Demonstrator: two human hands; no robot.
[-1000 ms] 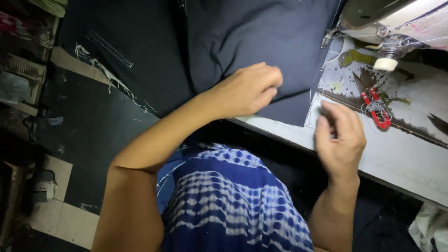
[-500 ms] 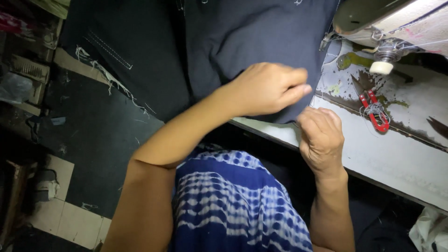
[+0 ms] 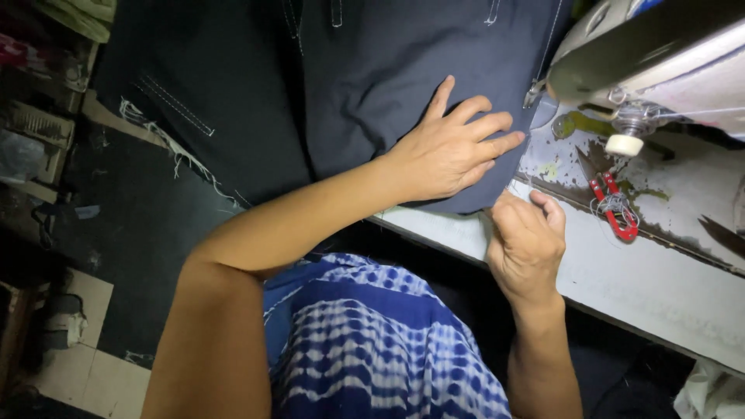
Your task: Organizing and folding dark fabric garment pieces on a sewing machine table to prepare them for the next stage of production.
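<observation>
Hidden and cut-off parts at the sewing table

The right hand (image 3: 526, 247) curls at the dark fabric's (image 3: 403, 85) lower corner, its fingertips tucked out of sight, so whether they pinch the cloth cannot be told. The fabric under the left hand's (image 3: 450, 147) flat fingers is covered. Beyond those fingers, the sewing machine (image 3: 660, 54) runs off the top and right edges; its needle is too small to make out.

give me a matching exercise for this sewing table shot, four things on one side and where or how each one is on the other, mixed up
Things:
1. left hand
2. right hand
3. red thread snips
4. dark blue fabric

Places or states:
A. lying on the worn table under the machine head
B. spread flat, fingers out, on the cloth
C. curled at the cloth's lower edge
D. draped over the table's far side, with white stitching

Pairs: 1-B, 2-C, 3-A, 4-D
</observation>
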